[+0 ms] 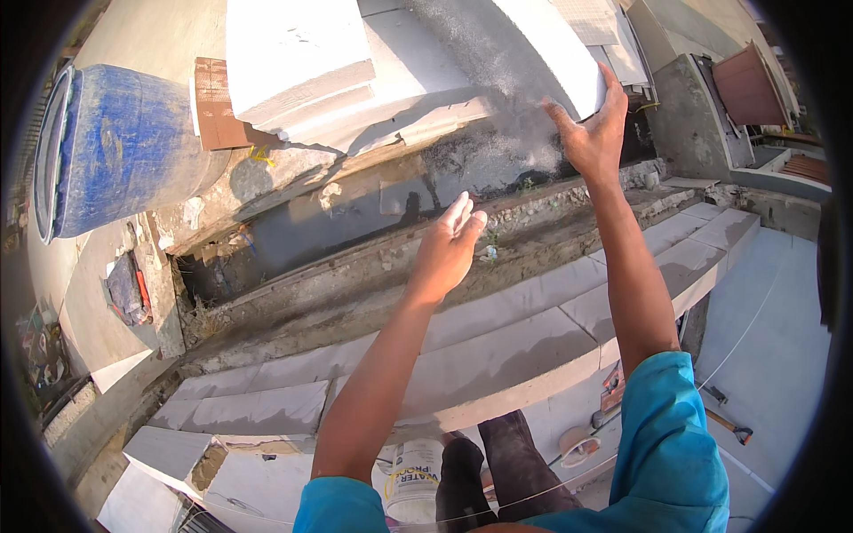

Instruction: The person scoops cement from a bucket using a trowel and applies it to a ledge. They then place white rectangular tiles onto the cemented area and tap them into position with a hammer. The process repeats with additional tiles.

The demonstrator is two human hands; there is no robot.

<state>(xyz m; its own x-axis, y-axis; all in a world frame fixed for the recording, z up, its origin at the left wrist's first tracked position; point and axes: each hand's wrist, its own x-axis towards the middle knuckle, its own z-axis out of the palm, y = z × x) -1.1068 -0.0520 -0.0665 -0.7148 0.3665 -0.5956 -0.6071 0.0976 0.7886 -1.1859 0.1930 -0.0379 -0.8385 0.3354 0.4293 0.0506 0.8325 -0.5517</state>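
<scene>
Holding the block (pixel 560 53) seems the step — right grip (pixel 595 144) pinches it, left grip (pixel 446 256) spreads, empty — shifting it may need both.

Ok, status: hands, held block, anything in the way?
Right hand gripping end of white block. Left hand open, holding nothing. Airborne dust beside the block; nothing else plainly in the way.
</scene>
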